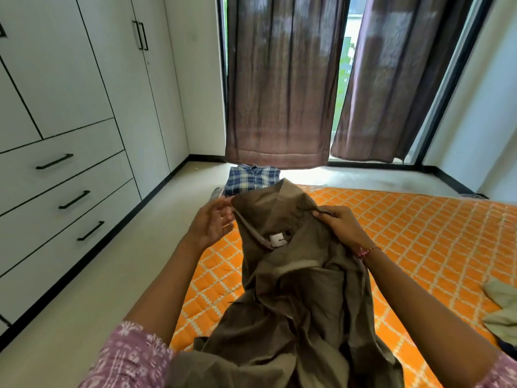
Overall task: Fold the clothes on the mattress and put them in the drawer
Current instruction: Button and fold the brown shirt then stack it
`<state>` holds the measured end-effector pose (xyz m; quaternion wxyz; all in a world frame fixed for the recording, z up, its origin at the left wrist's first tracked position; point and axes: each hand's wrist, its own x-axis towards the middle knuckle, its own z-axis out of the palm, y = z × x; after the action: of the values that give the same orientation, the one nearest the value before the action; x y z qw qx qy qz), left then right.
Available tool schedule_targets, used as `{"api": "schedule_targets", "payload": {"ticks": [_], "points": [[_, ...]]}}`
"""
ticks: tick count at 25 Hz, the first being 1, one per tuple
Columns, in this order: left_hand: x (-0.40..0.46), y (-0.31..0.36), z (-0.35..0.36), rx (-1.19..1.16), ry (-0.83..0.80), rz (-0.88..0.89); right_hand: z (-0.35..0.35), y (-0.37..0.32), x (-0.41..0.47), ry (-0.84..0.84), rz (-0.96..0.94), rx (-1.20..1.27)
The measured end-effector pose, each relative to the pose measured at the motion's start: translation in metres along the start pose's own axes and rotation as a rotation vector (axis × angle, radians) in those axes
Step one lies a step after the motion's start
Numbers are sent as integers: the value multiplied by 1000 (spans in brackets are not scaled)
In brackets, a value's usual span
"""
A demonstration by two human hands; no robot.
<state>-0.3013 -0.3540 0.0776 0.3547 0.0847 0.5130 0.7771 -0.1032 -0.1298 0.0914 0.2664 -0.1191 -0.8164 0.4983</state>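
Olive shirt (293,275) pinched by right hand (340,225), seemingly left hand (212,222).

So the mattress (419,233) is my anchor: I've got a shirt (293,275) held up over its near left part, a folded shirt (253,179) at its far left corner, drawers (64,186) off left across the floor, curtains (279,93) behind.
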Motion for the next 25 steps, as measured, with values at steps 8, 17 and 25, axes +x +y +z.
{"api": "schedule_targets", "payload": {"ticks": [8,17,25], "points": [[-25,-48,57,634,-289,53,-16,-37,-5,-157,169,259],[-4,-72,75,380,-139,-122,-32,-68,-7,-250,245,582],[0,-37,100,773,-234,355,-70,-43,-1,-68,333,357]]}}
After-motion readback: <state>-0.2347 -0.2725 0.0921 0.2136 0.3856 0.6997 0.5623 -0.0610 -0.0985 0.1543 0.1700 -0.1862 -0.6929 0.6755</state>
